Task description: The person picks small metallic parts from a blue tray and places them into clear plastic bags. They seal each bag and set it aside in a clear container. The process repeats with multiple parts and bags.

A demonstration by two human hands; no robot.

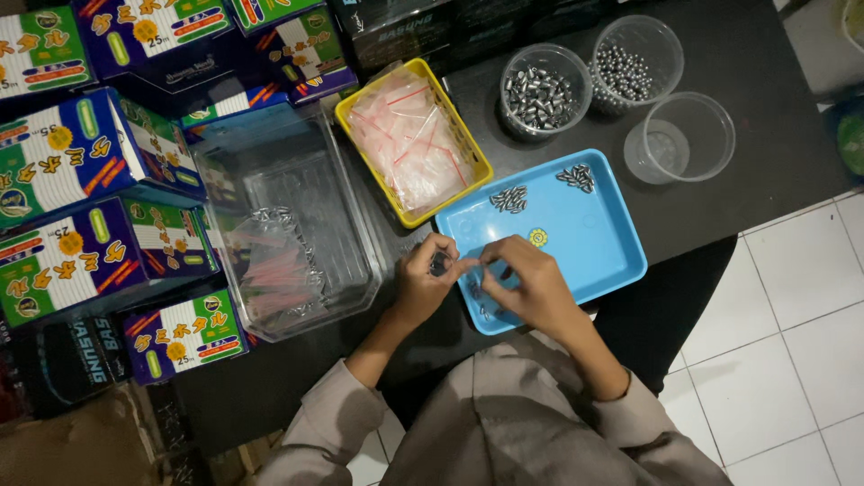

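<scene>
Left hand grip pinching one small bag, right hand grip closed (contents unclear), three tubs, blue tray

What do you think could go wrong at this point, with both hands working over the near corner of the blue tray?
The left hand and right hand pinch a small clear bag over the blue tray edge, so small metal pieces might drop off the table. A sleeve could perhaps scatter the loose piles.

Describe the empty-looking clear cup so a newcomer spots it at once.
Start at the blue tray on the dark table. Beyond its far right corner stand three clear round cups. The clear cup nearest the tray looks almost empty, while the other two cups hold grey metal pieces.
</scene>
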